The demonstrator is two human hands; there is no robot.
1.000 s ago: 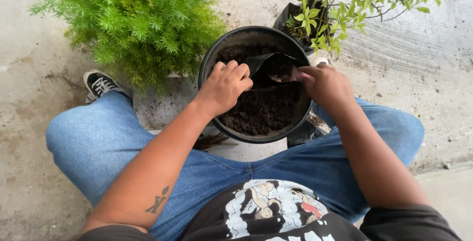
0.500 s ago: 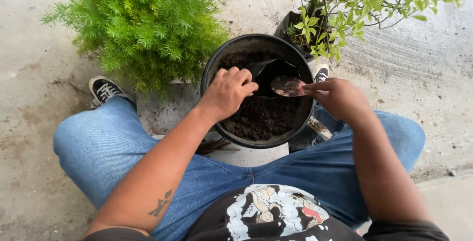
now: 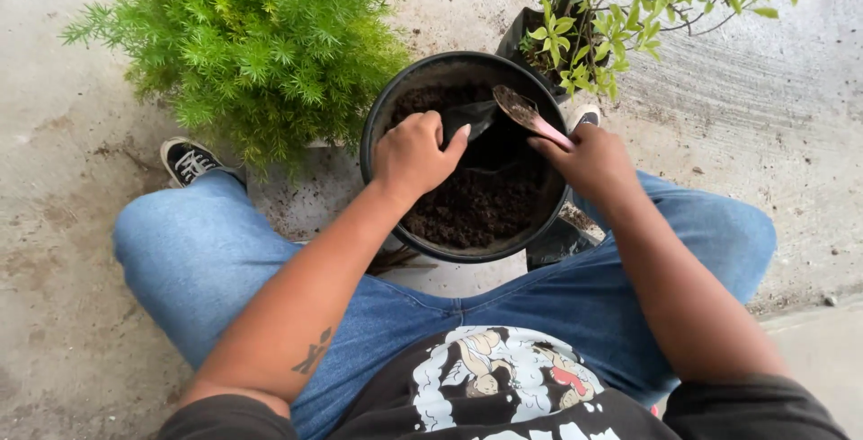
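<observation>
Our left hand [image 3: 415, 154] is gripping a black plastic bag [image 3: 469, 118] inside the black soil bucket [image 3: 378, 116], right hand [image 3: 589, 157] holding a pink-handled trowel [image 3: 529, 112].

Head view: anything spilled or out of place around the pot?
Yes: dark soil crumbs lie scattered on the concrete beside the black pot, under the feathery green plant. Otherwise nothing stands out.

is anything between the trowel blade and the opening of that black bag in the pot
Nothing visible. The right hand holds the trowel just above the black bag, which the left hand holds open inside the pot.
</observation>
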